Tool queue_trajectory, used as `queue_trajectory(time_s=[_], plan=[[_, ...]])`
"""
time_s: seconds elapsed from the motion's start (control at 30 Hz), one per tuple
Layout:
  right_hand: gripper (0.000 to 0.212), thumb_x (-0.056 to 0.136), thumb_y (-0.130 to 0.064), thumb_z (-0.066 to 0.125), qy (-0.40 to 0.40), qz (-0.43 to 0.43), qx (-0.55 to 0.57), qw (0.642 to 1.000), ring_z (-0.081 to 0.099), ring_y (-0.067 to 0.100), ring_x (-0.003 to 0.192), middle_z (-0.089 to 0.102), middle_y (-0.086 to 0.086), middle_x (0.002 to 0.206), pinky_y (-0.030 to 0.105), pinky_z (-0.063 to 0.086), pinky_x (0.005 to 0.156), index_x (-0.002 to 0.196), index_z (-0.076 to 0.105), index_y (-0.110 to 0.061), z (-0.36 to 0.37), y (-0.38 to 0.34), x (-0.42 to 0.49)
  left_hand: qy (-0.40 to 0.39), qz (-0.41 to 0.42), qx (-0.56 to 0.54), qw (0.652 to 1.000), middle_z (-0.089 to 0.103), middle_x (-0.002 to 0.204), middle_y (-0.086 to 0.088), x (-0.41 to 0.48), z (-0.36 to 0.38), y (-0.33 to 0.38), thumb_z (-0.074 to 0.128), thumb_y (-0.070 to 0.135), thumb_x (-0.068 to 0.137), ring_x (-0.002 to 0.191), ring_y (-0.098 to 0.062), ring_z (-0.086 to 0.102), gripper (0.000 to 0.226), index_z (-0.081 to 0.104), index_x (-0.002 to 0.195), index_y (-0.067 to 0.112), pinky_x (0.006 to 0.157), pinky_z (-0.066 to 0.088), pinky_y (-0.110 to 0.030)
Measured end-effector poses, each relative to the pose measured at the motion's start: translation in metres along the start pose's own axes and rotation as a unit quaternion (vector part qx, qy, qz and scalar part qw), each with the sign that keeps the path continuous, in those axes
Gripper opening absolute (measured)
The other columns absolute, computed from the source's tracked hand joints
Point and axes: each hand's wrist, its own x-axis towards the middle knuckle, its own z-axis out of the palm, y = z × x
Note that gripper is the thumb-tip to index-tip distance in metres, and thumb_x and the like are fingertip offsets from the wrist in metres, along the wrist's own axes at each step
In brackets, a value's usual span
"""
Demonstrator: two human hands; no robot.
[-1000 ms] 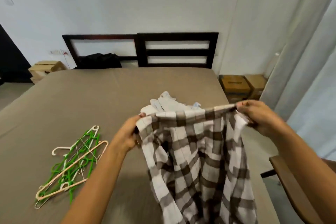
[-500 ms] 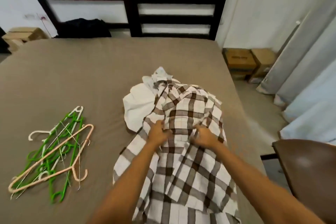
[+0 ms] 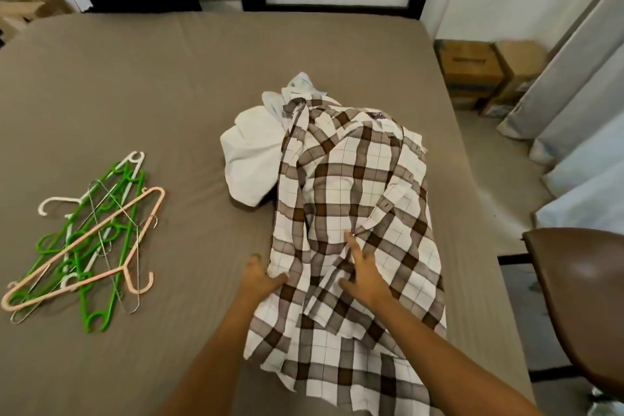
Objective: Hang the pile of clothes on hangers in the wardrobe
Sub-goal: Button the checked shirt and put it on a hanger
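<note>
currently found checked shirt [image 3: 354, 199] lying spread on the bed [image 3: 169, 94], collar end farthest from the camera, upper part draped over the white garment [image 3: 251, 159] of the clothes pile. compared with a second ago: no longer held up in the air by its top edge between both hands; since lowered onto the mattress and laid out, with both hands drawn back toward the near hem.

found right hand [image 3: 363, 275] resting on top of the shirt, fingers straight and spread, forefinger touching the button placket, holding nothing. found left hand [image 3: 260, 280] at the shirt's left edge, thumb raised clear; fingers apparently tucked under the cloth and hidden, so grip not confirmed.

noted hangers [image 3: 81, 267] in a tangled heap well apart to the left on the same bed, untouched, with a pink hanger [image 3: 111, 226] lying uppermost. no wardrobe in view.

judged as follows: shirt opened out and readied for a hanger, none yet fitted. next move likely a reach left for one hanger, with some risk of dragging several out of the tangle. remainder of pile not yet begun.
</note>
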Motion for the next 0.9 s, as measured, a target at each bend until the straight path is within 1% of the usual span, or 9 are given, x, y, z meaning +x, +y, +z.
queue_trajectory(time_s=[0.07, 0.13, 0.23, 0.33, 0.47, 0.6, 0.67, 0.73, 0.9], plan=[[0.09, 0.089, -0.017, 0.06, -0.003, -0.004, -0.069, 0.998, 0.054, 0.02, 0.071, 0.033, 0.016, 0.135, 0.028, 0.044, 0.067, 0.15, -0.003, -0.033, 0.006, -0.002, 0.002, -0.006, 0.012, 0.011, 1.0, 0.064, 0.113, -0.017, -0.012, 0.015, -0.011, 0.073, 0.024, 0.08, 0.103, -0.03, 0.06, 0.056, 0.047, 0.123, -0.001, 0.078, 0.044, -0.028], [0.073, 0.089, -0.018, 0.058, 0.02, 0.03, -0.111, 0.993, 0.058, 0.027, 0.088, 0.041, 0.015, 0.132, 0.034, 0.048, 0.071, 0.149, 0.016, -0.021, 0.007, -0.005, 0.007, -0.011, 0.018, -0.007, 1.0, 0.065, 0.11, -0.014, -0.017, 0.028, -0.019, 0.073, 0.025, 0.08, 0.103, -0.028, 0.059, 0.052, 0.052, 0.121, 0.001, 0.081, 0.044, -0.029], [0.024, 0.092, -0.025, 0.054, 0.106, 0.054, -0.1, 0.988, 0.06, 0.03, 0.09, 0.058, 0.013, 0.105, 0.036, 0.049, 0.067, 0.108, 0.049, -0.008, 0.004, -0.013, 0.007, 0.019, 0.028, 0.023, 0.999, 0.055, 0.122, -0.008, -0.016, 0.031, -0.03, 0.076, 0.036, 0.076, 0.123, -0.027, 0.045, 0.048, 0.057, 0.114, 0.013, 0.1, 0.034, -0.035], [0.02, 0.089, -0.026, 0.06, 0.228, 0.056, -0.066, 0.97, 0.057, 0.026, 0.074, 0.055, 0.007, 0.084, 0.028, 0.036, 0.059, 0.082, 0.048, -0.013, 0.008, -0.012, -0.01, 0.023, 0.031, 0.012, 0.999, 0.048, 0.122, -0.01, -0.01, 0.028, -0.042, 0.082, 0.037, 0.068, 0.121, -0.03, 0.045, 0.065, 0.047, 0.116, 0.011, 0.101, 0.036, -0.04], [0.023, 0.082, 0.011, 0.055, 0.338, 0.031, 0.029, 0.94, 0.051, 0.021, 0.071, 0.05, 0.005, 0.085, 0.026, 0.037, 0.061, 0.09, 0.047, -0.01, 0.025, -0.008, -0.045, -0.05, -0.003, -0.058, 0.997, 0.042, 0.134, -0.017, -0.011, 0.027, -0.056, 0.085, 0.023, 0.067, 0.12, -0.03, 0.047, 0.094, 0.025, 0.137, 0.002, 0.1, 0.042, -0.04], [0.029, 0.085, 0.009, 0.056, 0.376, 0.109, 0.17, 0.904, 0.055, 0.021, 0.076, 0.056, 0.006, 0.088, 0.025, 0.04, 0.067, 0.11, 0.048, -0.003, 0.029, -0.011, -0.08, -0.075, 0.002, -0.119, 0.99, 0.063, 0.087, -0.004, -0.028, 0.028, -0.059, 0.076, 0.021, 0.077, 0.076, -0.013, 0.055, 0.045, 0.056, 0.112, 0.002, 0.068, 0.048, -0.025], [0.023, 0.084, 0.003, 0.062, 0.378, 0.155, 0.202, 0.89, 0.058, 0.025, 0.078, 0.059, 0.007, 0.087, 0.023, 0.04, 0.068, 0.107, 0.056, 0.0, 0.028, -0.003, -0.091, -0.044, 0.037, -0.092, 0.994, 0.061, 0.072, 0.005, -0.033, 0.028, -0.061, 0.075, 0.041, 0.066, 0.067, -0.014, 0.056, 0.04, 0.063, 0.091, 0.011, 0.069, 0.051, -0.036], [0.018, 0.085, -0.001, 0.064, 0.376, 0.163, 0.221, 0.885, 0.059, 0.026, 0.078, 0.061, 0.008, 0.084, 0.021, 0.04, 0.064, 0.102, 0.061, 0.0, 0.029, 0.001, -0.1, 0.026, 0.065, -0.063, 0.996, 0.062, 0.082, 0.001, -0.039, 0.029, -0.059, 0.076, 0.043, 0.06, 0.075, -0.02, 0.059, 0.039, 0.059, 0.084, 0.019, 0.074, 0.051, -0.042], [0.004, 0.088, -0.006, 0.061, 0.344, 0.108, 0.24, 0.902, 0.057, 0.015, 0.068, 0.061, -0.001, 0.075, 0.013, 0.042, 0.061, 0.092, 0.061, -0.008, 0.033, -0.013, -0.116, 0.158, 0.188, -0.045, 0.968, 0.051, 0.072, 0.005, -0.099, 0.034, -0.019, 0.066, 0.023, 0.087, 0.061, -0.01, 0.05, 0.022, 0.044, 0.083, 0.018, 0.053, 0.038, -0.017]])
